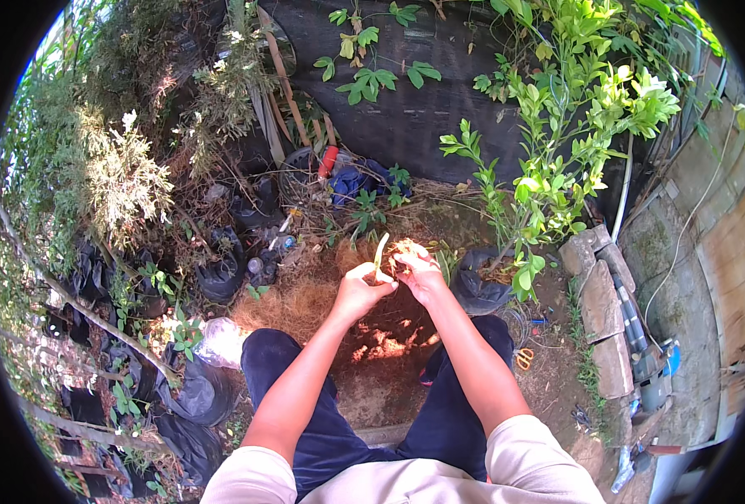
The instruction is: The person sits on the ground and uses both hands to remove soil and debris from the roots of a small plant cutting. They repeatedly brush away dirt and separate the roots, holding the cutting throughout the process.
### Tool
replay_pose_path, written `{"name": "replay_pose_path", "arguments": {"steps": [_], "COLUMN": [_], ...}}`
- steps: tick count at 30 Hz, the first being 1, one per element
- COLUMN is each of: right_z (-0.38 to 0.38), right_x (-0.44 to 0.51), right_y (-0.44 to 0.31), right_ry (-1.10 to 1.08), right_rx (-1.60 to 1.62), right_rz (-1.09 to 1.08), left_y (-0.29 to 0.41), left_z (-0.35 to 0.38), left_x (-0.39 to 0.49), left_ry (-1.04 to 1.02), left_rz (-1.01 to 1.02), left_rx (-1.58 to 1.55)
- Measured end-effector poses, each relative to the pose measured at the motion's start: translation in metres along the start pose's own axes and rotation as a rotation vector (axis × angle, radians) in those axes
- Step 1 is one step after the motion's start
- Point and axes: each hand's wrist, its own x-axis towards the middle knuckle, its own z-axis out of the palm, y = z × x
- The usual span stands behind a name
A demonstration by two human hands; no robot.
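Note:
My left hand (360, 293) pinches a pale green plant stem (381, 252) that points up and away from me. Close beside it, my right hand (424, 278) holds a clump of brown fibre (404, 249) against the stem's side. Fingers hide the stem's lower end, so its base is unclear. Beneath the hands, between my knees, lies dark brown soil or loose fibre (388, 346) with sunlit patches. To the left spreads a heap of tan, hair-like fibre (287, 309), which looks like coconut coir.
A leafy shrub grows from a black plastic grow bag (473, 286) at the right. Orange-handled scissors (524, 359) and coiled wire (514, 324) lie by my right knee. Clear plastic (219, 343) and black grow bags (199, 394) are at the left. Stone blocks (602, 302) edge the right side.

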Motion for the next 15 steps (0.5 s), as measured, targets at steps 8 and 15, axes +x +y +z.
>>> {"name": "replay_pose_path", "arguments": {"steps": [8,15], "right_z": [0.002,-0.001], "right_x": [0.001,0.010], "right_y": [0.004,-0.006], "right_ry": [-0.025,0.057], "right_rx": [0.023,0.031], "right_rz": [-0.008,-0.035], "left_y": [-0.024,-0.030], "left_z": [0.009,-0.025], "left_x": [0.003,0.010], "left_ry": [0.103,0.367], "left_rz": [-0.017,-0.006], "left_rx": [0.021,-0.227]}}
